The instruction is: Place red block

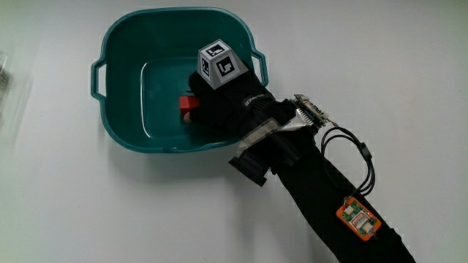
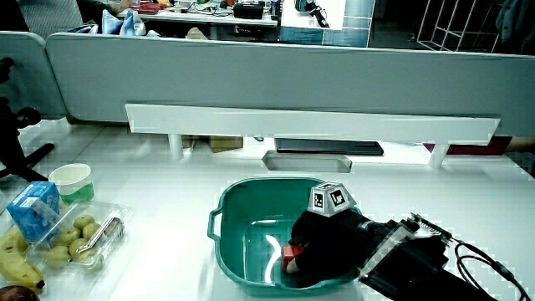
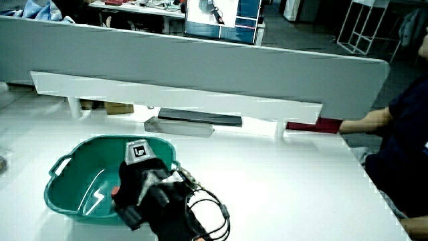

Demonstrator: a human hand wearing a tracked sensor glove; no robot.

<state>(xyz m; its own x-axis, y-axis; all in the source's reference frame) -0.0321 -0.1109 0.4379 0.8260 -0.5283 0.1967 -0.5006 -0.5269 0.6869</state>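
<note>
- Hand (image 1: 227, 98) was inside the teal basin (image 1: 121, 44), reaching in over the rim nearest the person; forearm (image 1: 329, 208) ran back across the white worktop (image 1: 110, 212).
- Red block (image 1: 189, 104) sat low in the basin, at the floor, touching the tips of the fingers (image 1: 201, 113).
- Fingers were curled down around the block. Only one red corner showed past the glove in the main view, so the grip itself was covered; it looked like they had hold of it, but contact with the basin floor couldn't be confirmed.
- In both side views the block was a small red patch at the glove's edge (image 2: 290, 252) (image 3: 116, 194), rest hidden.
- Patterned cube (image 1: 219, 64) sat on the back of the hand.
- Snack tray (image 2: 79, 238) and blue carton (image 2: 35, 209) stood on the worktop, well apart from the basin, seen in a side view only.
</note>
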